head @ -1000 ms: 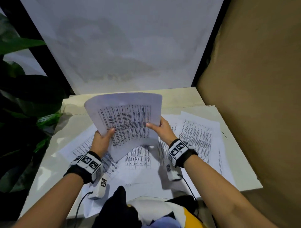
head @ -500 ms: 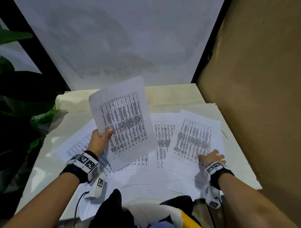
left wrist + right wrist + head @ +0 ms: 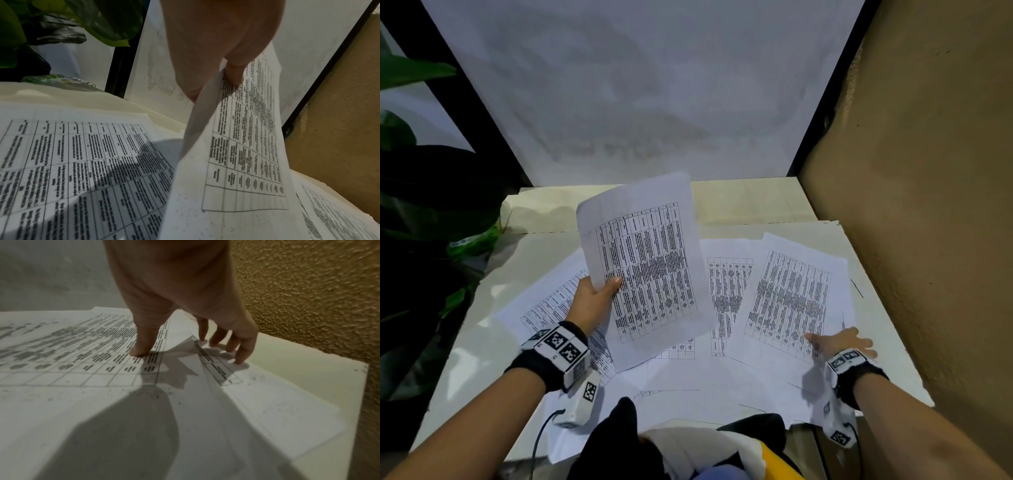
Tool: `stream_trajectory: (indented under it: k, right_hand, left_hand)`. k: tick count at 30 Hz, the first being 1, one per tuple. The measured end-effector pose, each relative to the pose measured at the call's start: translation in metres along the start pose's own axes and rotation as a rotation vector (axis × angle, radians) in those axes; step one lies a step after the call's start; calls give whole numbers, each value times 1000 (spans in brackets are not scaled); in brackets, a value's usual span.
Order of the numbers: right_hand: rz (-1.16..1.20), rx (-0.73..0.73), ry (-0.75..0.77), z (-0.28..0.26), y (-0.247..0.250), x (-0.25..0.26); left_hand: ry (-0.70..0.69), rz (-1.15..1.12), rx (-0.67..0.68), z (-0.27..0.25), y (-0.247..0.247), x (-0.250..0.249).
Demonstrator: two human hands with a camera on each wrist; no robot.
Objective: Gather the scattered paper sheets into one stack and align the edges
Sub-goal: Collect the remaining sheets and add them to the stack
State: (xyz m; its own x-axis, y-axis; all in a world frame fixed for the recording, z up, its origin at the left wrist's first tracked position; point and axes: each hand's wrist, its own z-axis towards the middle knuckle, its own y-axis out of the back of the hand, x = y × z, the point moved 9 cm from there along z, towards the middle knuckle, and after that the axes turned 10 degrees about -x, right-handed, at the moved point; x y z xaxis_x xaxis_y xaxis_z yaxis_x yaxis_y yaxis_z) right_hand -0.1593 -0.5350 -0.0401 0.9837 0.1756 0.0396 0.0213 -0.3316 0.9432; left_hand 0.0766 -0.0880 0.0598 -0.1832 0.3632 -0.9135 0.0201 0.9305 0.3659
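At far left, the dark leaves of a plant point(image 3: 417, 192) crowd the edge of a pale table point(image 3: 465, 329), where printed sheets lie fanned and overlapping from the left side to the right. The person's left hand point(image 3: 592, 301) pinches a lifted sheet point(image 3: 650, 270) at its left edge, thumb on the printed face and fingers behind; it seems held clear of the table so that further pages can be added beneath or behind it, as the start of the stack. Below it, a left sheet point(image 3: 548, 308) and a middle sheet point(image 3: 726, 294) lie flat and ungathered. Further right, the right hand point(image 3: 839, 344) rests with thumb and spread fingertips point(image 3: 238, 361) pressing down on the near corner of a right sheet point(image 3: 791, 298), gripping nothing; this looks like the start of sliding or peeling that page up. Most of the gathering, and all of the edge-squaring, appears to remain. The table is smooth and pale, the paper thin and apt to slip. A white panel point(image 3: 647, 89) in a black frame stands at the far side, and a rough tan wall point(image 3: 928, 171) closes the right.
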Motion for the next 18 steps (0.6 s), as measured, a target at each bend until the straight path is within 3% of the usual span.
stream_trajectory:
  k: [14,18]
  right_hand:
    - [-46,12,109,7,6,2]
    - [98,60,115,10,12,5]
  left_hand:
    - [-23,6,-31,-5,-4,-11]
    - [-39,11,-38,-9,-6,-17]
